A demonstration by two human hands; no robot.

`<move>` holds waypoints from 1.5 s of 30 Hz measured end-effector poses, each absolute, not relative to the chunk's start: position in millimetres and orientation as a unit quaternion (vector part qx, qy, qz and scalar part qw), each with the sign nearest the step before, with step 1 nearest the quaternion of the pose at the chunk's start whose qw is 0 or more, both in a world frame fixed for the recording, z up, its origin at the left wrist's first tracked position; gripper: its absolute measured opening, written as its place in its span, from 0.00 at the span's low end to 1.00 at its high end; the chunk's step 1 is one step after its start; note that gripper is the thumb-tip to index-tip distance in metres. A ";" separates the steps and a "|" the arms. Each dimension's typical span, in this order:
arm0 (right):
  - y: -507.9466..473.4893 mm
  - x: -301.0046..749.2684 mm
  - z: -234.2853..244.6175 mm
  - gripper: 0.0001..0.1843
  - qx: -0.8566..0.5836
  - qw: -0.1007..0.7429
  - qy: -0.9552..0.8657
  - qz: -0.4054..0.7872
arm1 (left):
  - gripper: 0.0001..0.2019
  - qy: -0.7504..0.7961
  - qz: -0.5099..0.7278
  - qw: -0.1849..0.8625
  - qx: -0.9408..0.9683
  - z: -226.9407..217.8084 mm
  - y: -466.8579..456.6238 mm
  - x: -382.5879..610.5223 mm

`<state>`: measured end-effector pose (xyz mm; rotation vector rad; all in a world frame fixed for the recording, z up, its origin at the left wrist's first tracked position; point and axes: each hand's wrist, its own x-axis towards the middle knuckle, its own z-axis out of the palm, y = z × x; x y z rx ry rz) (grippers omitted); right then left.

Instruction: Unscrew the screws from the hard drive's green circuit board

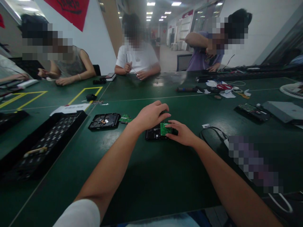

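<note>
A black hard drive (155, 132) is lying flat near the middle of the dark green surface (151, 176), its underside turned up and showing a green circuit board (165, 128). The left hand (151, 116) is resting over the drive's far edge, its fingers curling loosely down across the top of the casing rather than clamping it. The right hand (181, 133) is lying against the drive's right side, its fingers close together and pressing on the edge of the circuit board; whether they are pinching anything is impossible to tell.

Just to the left, a second opened drive casing (104, 121) is sitting on the surface with a loose green board (125, 119) beside it. Farther left, a long black tray (44, 142) is running towards the near edge. To the right of the hands, a black cable (210, 134) is looping across the surface, and beyond it another dismantled drive (252, 112) is lying next to a grey flat unit (284, 110). Red-handled scissors (223, 86) are lying among white scraps farther back.

Across the surface, three other people are sitting and working with their own hands, well apart from the drive being handled.
</note>
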<state>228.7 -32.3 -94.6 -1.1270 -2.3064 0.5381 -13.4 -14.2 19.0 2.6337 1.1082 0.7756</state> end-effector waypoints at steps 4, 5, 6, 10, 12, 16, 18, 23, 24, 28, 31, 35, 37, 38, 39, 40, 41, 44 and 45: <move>-32.6 228.1 -92.2 0.24 -0.411 0.256 -0.852 0.198 | 0.15 0.333 0.283 0.130 0.890 18.0 -14.9 -13.4; -32.6 228.1 -91.6 0.24 -0.411 0.256 -0.853 0.198 | 0.18 0.319 0.287 0.145 0.892 17.6 -14.6 -13.4; -32.6 228.1 -91.0 0.24 -0.412 0.254 -0.853 0.197 | 0.20 0.310 0.287 0.157 0.893 17.1 -14.1 -13.5; -32.2 228.3 -90.6 0.24 -0.417 0.244 -0.854 0.195 | 0.16 0.334 0.275 0.141 0.890 14.4 -9.2 -14.5; -32.3 228.0 -90.9 0.24 -0.418 0.243 -0.854 0.194 | 0.11 0.359 0.276 0.107 0.885 12.6 -6.3 -15.6; -33.4 227.2 -90.1 0.25 -0.417 0.243 -0.854 0.194 | 0.10 0.394 0.279 0.078 0.872 11.6 -5.7 -16.6; -34.0 227.3 -88.8 0.24 -0.417 0.245 -0.853 0.197 | 0.07 0.370 0.283 0.101 0.879 13.3 -8.5 -15.9; -34.0 227.9 -85.9 0.24 -0.418 0.241 -0.852 0.203 | 0.17 0.321 0.282 0.191 0.884 16.7 -13.9 -13.7; -33.9 227.9 -85.6 0.24 -0.418 0.238 -0.853 0.200 | 0.16 0.332 0.287 0.195 0.877 16.3 -13.4 -13.5; -33.6 227.7 -86.6 0.24 -0.422 0.238 -0.852 0.200 | 0.14 0.386 0.304 0.171 0.854 11.7 -8.0 -12.8; -33.7 227.5 -88.2 0.24 -0.419 0.245 -0.850 0.204 | 0.13 0.412 0.281 0.114 0.859 9.1 -5.5 -12.3; -34.3 227.0 -88.1 0.24 -0.412 0.255 -0.853 0.195 | 0.11 0.361 0.280 0.133 0.879 10.0 -8.8 -12.8; -34.7 226.8 -87.2 0.24 -0.409 0.254 -0.855 0.194 | 0.17 0.321 0.283 0.171 0.887 11.0 -11.0 -13.1; -34.7 226.8 -86.9 0.24 -0.409 0.253 -0.855 0.194 | 0.20 0.313 0.281 0.186 0.888 11.3 -11.8 -13.2; -34.7 226.9 -86.9 0.23 -0.409 0.251 -0.856 0.193 | 0.21 0.315 0.277 0.195 0.886 11.4 -12.1 -13.1; -34.5 227.0 -87.1 0.23 -0.409 0.250 -0.856 0.192 | 0.21 0.326 0.274 0.196 0.883 11.4 -12.0 -13.1; -34.3 227.2 -87.6 0.23 -0.410 0.249 -0.856 0.191 | 0.21 0.341 0.272 0.191 0.879 11.3 -11.5 -13.0; -33.1 227.9 -89.7 0.24 -0.411 0.247 -0.856 0.192 | 0.21 0.386 0.264 0.144 0.872 10.5 -8.7 -12.5; -32.8 228.0 -90.2 0.24 -0.411 0.247 -0.856 0.193 | 0.20 0.396 0.258 0.124 0.872 10.1 -7.8 -12.3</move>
